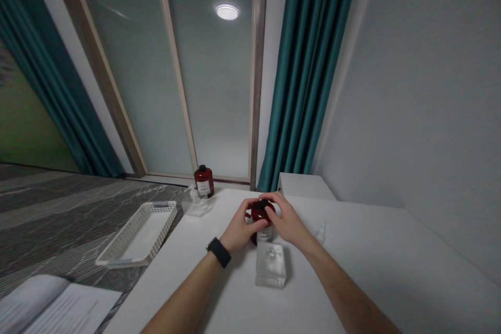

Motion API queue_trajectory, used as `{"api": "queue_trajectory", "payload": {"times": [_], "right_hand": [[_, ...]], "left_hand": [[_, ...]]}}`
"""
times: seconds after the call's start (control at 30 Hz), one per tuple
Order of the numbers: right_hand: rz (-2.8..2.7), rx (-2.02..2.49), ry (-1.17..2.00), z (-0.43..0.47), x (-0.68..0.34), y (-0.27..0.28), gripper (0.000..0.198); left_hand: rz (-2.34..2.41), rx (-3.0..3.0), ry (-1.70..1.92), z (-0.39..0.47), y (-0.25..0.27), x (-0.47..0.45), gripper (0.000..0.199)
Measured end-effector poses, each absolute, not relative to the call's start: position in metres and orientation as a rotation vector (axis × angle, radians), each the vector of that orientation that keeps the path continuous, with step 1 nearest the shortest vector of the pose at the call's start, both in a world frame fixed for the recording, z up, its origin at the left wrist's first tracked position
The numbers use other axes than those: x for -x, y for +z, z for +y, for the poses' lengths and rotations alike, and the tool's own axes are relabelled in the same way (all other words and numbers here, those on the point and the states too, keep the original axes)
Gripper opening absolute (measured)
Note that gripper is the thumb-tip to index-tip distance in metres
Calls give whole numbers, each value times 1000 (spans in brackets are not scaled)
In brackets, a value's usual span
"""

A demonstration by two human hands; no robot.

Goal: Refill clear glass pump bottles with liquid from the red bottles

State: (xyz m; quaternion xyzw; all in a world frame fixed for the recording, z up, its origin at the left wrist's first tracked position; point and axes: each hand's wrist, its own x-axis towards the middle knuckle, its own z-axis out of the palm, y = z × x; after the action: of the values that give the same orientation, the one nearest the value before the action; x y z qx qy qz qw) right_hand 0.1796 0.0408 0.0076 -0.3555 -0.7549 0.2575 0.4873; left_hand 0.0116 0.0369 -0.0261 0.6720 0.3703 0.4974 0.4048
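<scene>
At the far left an open book [74,309] lies on a dark, streaked surface, with a white perforated basket [146,237] beyond it. Near the left edge of the white table [371,255] sits a clear container [199,207], and just behind it a capped dark red bottle [204,182] stands upright. The left hand [240,229], a black watch [219,252] on its wrist, has its grip curled around the left side of a second red bottle [264,215], upright on the table between both hands. Just in front of it stands a clear square bottle [271,267]. The right hand [288,223] pinches the second bottle's black cap [264,203] between thumb and fingers. Beyond the right forearm lies a small transparent piece [321,231], its shape unclear.
</scene>
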Motion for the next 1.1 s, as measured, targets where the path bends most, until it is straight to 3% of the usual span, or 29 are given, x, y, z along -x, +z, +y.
{"api": "queue_trajectory", "payload": {"times": [0.3,0.73,1.1], "right_hand": [[-1895,903,619,46,-185,8,41],[-1934,848,619,48,-189,12,29],[-1805,953,674,50,-190,3,35]], "left_hand": [[1014,-1679,1255,35,-25,-14,52],[943,-1657,1201,38,-22,-8,49],[1038,-1677,1266,33,-28,-18,48]]}}
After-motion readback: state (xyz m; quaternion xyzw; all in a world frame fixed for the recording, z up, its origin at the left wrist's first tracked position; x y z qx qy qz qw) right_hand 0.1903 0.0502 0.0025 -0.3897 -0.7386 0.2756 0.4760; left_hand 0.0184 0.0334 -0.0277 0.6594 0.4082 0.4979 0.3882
